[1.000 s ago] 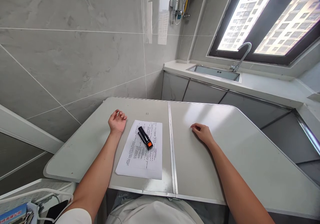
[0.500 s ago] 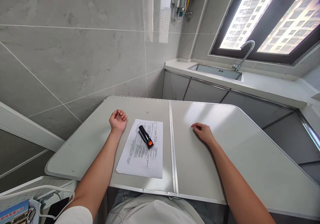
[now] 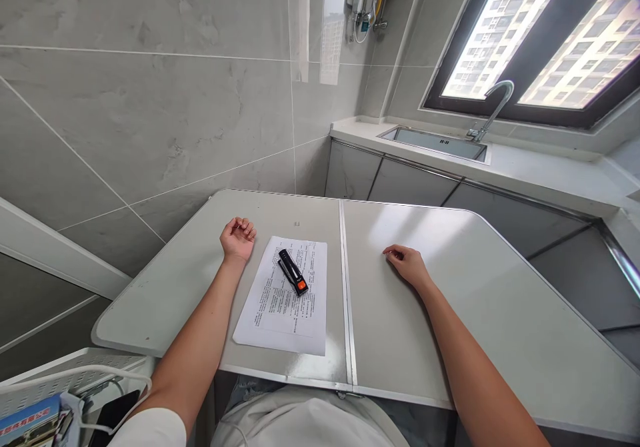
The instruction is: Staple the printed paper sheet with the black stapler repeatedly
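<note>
On the left half of the table, my left hand (image 3: pixel 239 238) rests palm up with its fingers loosely curled and nothing in the palm. To its right lies a printed sheet of paper (image 3: pixel 260 330), possibly more than one sheet. A black stapler (image 3: pixel 293 272) with an orange patch at its near end lies slantwise on the paper, touched by neither hand. Beyond the paper sits a tiny pale piece, perhaps staples (image 3: pixel 297 224). My right hand (image 3: pixel 404 260) rests on the table's right half, back upward, fingers relaxed and bent with a gap by the thumb; no object shows in it.
The pale folding table (image 3: pixel 500 300) has a metal seam (image 3: pixel 346 287) down its middle. At lower left stands a white basket (image 3: pixel 120 360) holding packets and a dark flat item. Behind are a tiled wall, a counter (image 3: pixel 545 160) with a sink (image 3: pixel 435 142) and tap (image 3: pixel 493 110), and a window.
The whole view has shifted very slightly. Both hands, the stapler and the paper stay in the same places on the table.
</note>
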